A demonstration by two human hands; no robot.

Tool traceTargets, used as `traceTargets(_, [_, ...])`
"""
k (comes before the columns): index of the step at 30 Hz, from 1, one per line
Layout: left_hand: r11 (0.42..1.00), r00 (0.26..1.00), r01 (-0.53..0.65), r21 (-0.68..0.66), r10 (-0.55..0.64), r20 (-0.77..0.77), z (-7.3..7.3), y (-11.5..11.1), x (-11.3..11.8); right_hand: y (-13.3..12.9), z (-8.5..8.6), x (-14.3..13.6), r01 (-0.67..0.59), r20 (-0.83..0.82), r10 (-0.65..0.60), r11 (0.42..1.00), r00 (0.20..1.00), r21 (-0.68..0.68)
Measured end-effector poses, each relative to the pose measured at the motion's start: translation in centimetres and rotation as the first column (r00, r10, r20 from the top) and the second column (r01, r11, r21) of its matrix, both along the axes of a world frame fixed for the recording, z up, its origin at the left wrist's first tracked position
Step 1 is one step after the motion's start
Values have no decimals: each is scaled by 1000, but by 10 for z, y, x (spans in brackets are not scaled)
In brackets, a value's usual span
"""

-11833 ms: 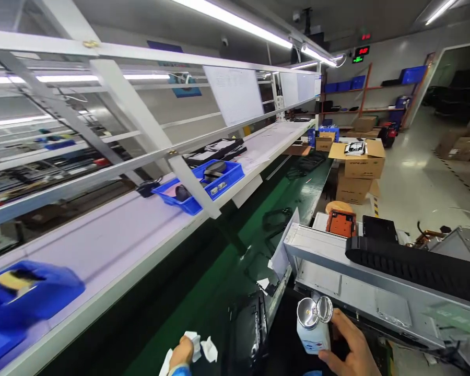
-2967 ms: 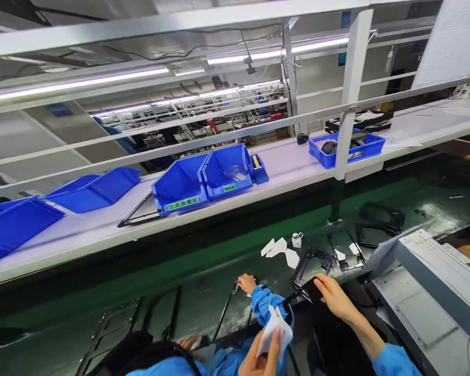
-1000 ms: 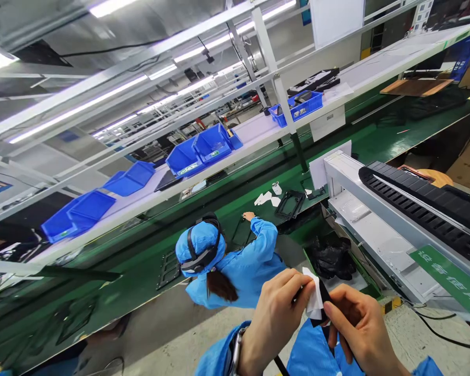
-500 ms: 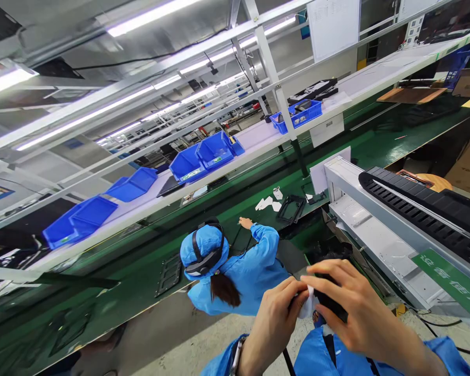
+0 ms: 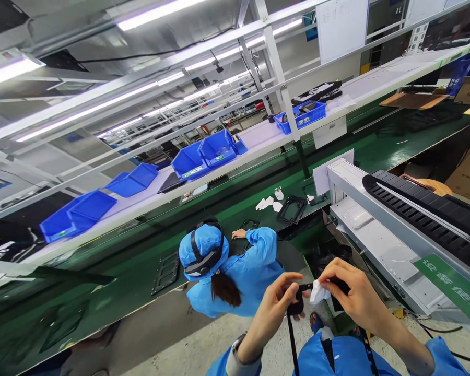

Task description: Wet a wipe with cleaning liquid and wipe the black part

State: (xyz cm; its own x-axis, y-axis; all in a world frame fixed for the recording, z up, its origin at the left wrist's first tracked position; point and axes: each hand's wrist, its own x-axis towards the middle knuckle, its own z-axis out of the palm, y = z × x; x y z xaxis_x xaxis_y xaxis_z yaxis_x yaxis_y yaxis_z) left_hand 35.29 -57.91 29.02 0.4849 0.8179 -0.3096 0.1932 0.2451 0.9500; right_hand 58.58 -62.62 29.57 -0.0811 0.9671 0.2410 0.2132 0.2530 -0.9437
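Observation:
Low in the head view, my left hand (image 5: 276, 308) pinches the top corner of a thin black frame (image 5: 291, 339), whose two rails run down toward my blue sleeves. My right hand (image 5: 352, 295) presses a small white wipe (image 5: 318, 292) against the frame's top edge, next to my left fingers. Both hands are held in the air above the floor, behind a seated co-worker.
A co-worker in a blue coat and cap (image 5: 223, 271) sits at the green conveyor (image 5: 258, 193), one hand on it. White wipes, a small bottle (image 5: 278, 194) and a black frame (image 5: 292, 209) lie on the belt. Blue bins (image 5: 203, 154) line the shelf. A grey machine (image 5: 379, 230) stands at the right.
My right hand has slid right along the frame's top with the wipe, uncovering the corner that my left hand holds. The co-worker's outstretched arm has drawn back.

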Motion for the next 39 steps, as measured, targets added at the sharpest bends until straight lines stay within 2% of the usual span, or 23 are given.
traceTargets(3, [995,999,-9,-95,14,48,-12,-16,0,-1,-10,4,137,11,-137,990,991,16])
traceTargets(6, [992,996,-86,-95,88,7,-12,-23,0,-5,-16,4,154,74,-160,985,984,76])
traceTargets(8, [995,994,-92,-33,89,-68,-1,-21,-1,-8,-15,3,148,117,-163,980,980,130])
traceTargets(10, [998,989,-39,41,45,-144,14,-17,-2,-10,-9,3,120,142,-139,984,980,133])
traceTargets(15, [983,963,126,136,-89,-255,53,-15,8,-6,19,3,85,84,-86,996,993,22])
traceTargets(19, [968,950,193,160,-144,-276,76,-14,19,4,40,-1,90,11,-90,996,996,4])
traceTargets(22, [957,930,267,112,-226,-288,85,-12,25,10,46,-5,69,-1,-69,997,998,-29])
traceTargets(26, [952,921,286,111,-241,-306,83,-10,28,6,41,-6,31,58,-23,988,998,-154])
traceTargets(30, [972,950,232,33,-219,-223,78,-10,20,-11,34,1,-8,16,12,963,1000,-270])
traceTargets(33, [972,957,225,-72,-235,-172,86,-5,11,-24,34,4,-79,-126,33,920,992,-383])
traceTargets(37, [897,916,361,-255,-392,-84,99,14,8,-29,39,-1,-142,-316,-3,888,949,-437])
traceTargets(39, [851,900,417,-319,-436,14,94,27,10,-25,41,-4,-100,-320,-51,893,946,-440])
